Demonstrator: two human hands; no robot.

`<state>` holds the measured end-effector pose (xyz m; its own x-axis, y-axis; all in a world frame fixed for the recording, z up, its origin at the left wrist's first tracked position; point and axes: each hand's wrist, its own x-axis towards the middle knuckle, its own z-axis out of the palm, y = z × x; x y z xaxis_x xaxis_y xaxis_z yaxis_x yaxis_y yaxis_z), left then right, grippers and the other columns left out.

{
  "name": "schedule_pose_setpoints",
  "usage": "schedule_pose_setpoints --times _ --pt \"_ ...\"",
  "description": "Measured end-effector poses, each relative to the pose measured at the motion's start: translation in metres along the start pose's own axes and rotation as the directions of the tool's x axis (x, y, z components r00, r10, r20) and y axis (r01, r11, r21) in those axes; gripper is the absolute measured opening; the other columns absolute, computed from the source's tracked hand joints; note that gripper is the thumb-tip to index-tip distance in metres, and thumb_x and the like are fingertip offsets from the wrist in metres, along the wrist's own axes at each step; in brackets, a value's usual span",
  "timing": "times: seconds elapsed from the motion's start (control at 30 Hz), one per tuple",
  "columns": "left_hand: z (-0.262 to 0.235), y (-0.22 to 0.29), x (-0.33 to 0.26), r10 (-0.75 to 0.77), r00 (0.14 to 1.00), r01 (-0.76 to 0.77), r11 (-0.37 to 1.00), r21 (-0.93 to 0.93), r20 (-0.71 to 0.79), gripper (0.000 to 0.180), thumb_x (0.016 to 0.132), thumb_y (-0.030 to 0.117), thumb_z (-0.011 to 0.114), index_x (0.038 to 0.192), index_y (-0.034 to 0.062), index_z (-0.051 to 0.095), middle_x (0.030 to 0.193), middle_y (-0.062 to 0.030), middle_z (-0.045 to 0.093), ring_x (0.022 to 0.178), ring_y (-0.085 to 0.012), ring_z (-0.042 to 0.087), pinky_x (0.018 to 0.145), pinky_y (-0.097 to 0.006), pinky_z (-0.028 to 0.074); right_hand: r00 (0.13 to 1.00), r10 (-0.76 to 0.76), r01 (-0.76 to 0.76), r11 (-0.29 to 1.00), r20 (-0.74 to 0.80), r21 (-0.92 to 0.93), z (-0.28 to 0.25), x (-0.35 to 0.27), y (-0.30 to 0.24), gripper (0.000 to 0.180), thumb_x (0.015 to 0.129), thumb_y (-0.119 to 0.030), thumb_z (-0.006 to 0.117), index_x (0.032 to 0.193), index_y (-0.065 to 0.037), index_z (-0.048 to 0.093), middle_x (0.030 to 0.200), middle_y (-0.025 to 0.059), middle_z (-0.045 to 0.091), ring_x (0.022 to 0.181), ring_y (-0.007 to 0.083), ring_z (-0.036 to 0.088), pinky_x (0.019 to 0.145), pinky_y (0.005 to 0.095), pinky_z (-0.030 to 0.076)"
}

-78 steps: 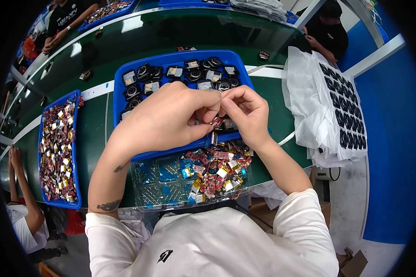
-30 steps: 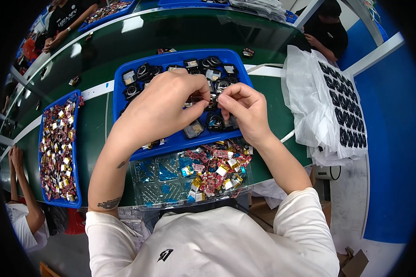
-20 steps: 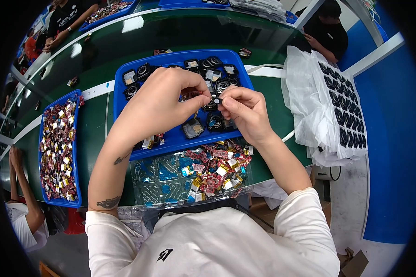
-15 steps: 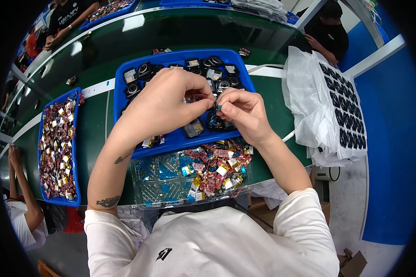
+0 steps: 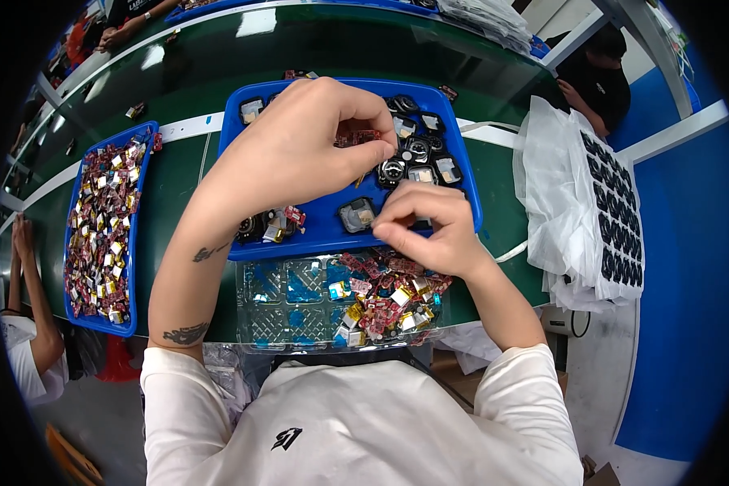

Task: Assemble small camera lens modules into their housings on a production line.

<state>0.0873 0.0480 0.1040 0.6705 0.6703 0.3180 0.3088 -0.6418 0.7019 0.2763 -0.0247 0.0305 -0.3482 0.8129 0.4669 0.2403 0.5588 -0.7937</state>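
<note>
My left hand (image 5: 312,142) hovers over the blue tray (image 5: 233,130), its fingers closed round a small red circuit board (image 5: 356,138). Lower and to the right, my right hand (image 5: 433,227) is at the tray's near edge with thumb and forefinger pinched together; whatever they hold, if anything, is too small to make out. Black round-faced device housings (image 5: 393,170) lie in the tray around both hands. Just left of my right fingertips sits a grey-and-black housing (image 5: 356,215).
A clear plastic tray (image 5: 267,316) close to my body holds blue film pieces and a heap of red boards with batteries (image 5: 381,300). A long blue bin (image 5: 134,243) of similar parts is at left. White sheets with black parts (image 5: 611,211) are stacked at right. Other people stand around the bench.
My right hand has parted from the left, moving down and right to the tray's near edge. A blue scrap seen at its fingertips no longer shows. The left hand keeps the board.
</note>
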Motion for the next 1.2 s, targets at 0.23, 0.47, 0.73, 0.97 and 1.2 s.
schedule_pose_setpoints --times 0.23,0.47,0.73,0.97,1.2 --pt "0.003 -0.002 -0.003 0.036 0.998 -0.032 0.996 -0.081 0.049 0.010 0.079 0.008 0.065 0.079 -0.0026 0.064 0.066 -0.0059 0.062 0.062 -0.0119 0.057 0.061 -0.025 0.045 0.967 0.094 0.006 0.922 -0.238 0.388 -0.011 -0.001 0.010 0.013 0.085 -0.005 0.065 0.094 0.005 0.064 0.089 0.0094 0.062 0.079 0.0140 0.062 0.072 0.0240 0.050" --pt "0.007 -0.001 -0.002 0.056 0.996 -0.054 0.998 -0.030 0.076 0.011 0.078 0.009 0.065 0.080 -0.0016 0.065 0.068 -0.0080 0.064 0.065 -0.0143 0.058 0.066 -0.027 0.046 0.954 0.138 -0.023 0.919 -0.265 0.394 -0.012 -0.002 0.009 0.009 0.086 -0.002 0.062 0.090 0.006 0.064 0.088 0.0102 0.063 0.078 0.0144 0.063 0.071 0.0249 0.050" --pt "0.011 -0.004 -0.001 0.023 0.994 -0.016 0.998 -0.067 0.110 0.009 0.077 0.006 0.066 0.081 -0.0018 0.065 0.070 -0.0080 0.064 0.066 -0.0149 0.060 0.065 -0.028 0.047 0.965 0.182 -0.089 0.906 -0.191 0.414 -0.009 -0.002 0.007 0.010 0.088 -0.004 0.060 0.093 0.004 0.062 0.085 0.0057 0.062 0.077 0.0105 0.060 0.069 0.0235 0.049" --pt "0.004 -0.002 -0.002 0.093 0.990 -0.082 0.992 -0.101 0.111 0.008 0.078 0.006 0.066 0.081 -0.0019 0.065 0.071 -0.0068 0.063 0.066 -0.0120 0.059 0.064 -0.026 0.046 0.972 0.178 -0.148 0.971 -0.153 0.188 -0.005 -0.003 0.016 0.006 0.083 -0.003 0.063 0.087 0.001 0.063 0.078 0.0026 0.061 0.069 0.0079 0.055 0.063 0.0220 0.044" --pt "-0.003 -0.002 -0.002 0.055 0.997 -0.046 0.987 -0.157 0.057 0.011 0.082 0.009 0.065 0.080 -0.0015 0.063 0.067 -0.0033 0.060 0.064 -0.0093 0.056 0.062 -0.024 0.045 0.964 -0.158 0.197 0.965 0.216 -0.172 0.006 0.001 0.004 0.009 0.068 -0.006 0.071 0.069 -0.007 0.062 0.083 0.0037 0.057 0.079 0.0209 0.052 0.069 0.0306 0.044"
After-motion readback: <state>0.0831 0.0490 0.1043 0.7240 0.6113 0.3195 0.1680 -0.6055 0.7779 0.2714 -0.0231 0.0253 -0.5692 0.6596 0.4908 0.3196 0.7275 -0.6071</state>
